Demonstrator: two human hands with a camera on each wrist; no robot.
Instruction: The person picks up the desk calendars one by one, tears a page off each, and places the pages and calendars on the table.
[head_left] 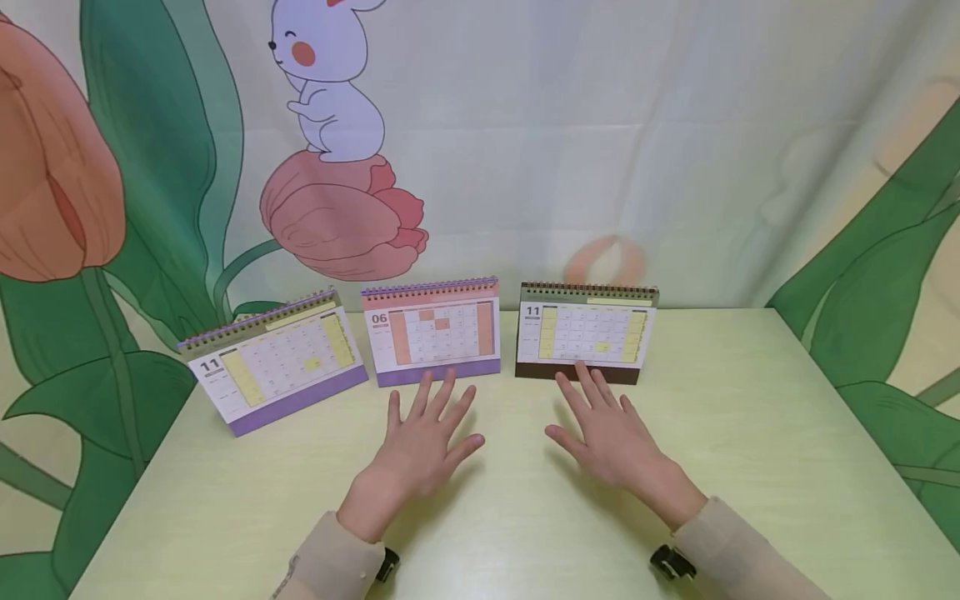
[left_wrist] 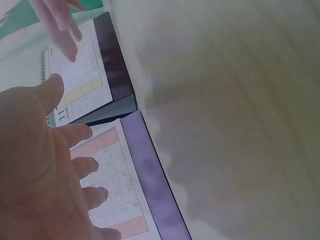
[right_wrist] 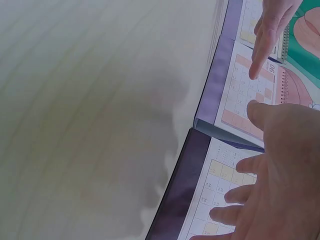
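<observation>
Three spiral-bound desk calendars stand in a row toward the back of the table. At the left, a purple-based calendar [head_left: 277, 362] showing 11 is angled inward. The middle one is a pink calendar [head_left: 431, 333] with a purple base, showing 06. On the right stands a dark-brown-based calendar [head_left: 588, 333], also showing 11. My left hand [head_left: 416, 442] hovers before the pink calendar, fingers spread, holding nothing. Fingers likewise spread, my right hand [head_left: 611, 433] is before the brown calendar, its fingertips overlapping the base in the head view. Both palms face down.
The pale yellow-green table [head_left: 517, 517] narrows toward the back. Behind it hangs a curtain [head_left: 600, 150] printed with tulips, leaves and a white rabbit. A dark strap piece [head_left: 672, 562] shows below the right sleeve, and another [head_left: 387, 565] by the left sleeve.
</observation>
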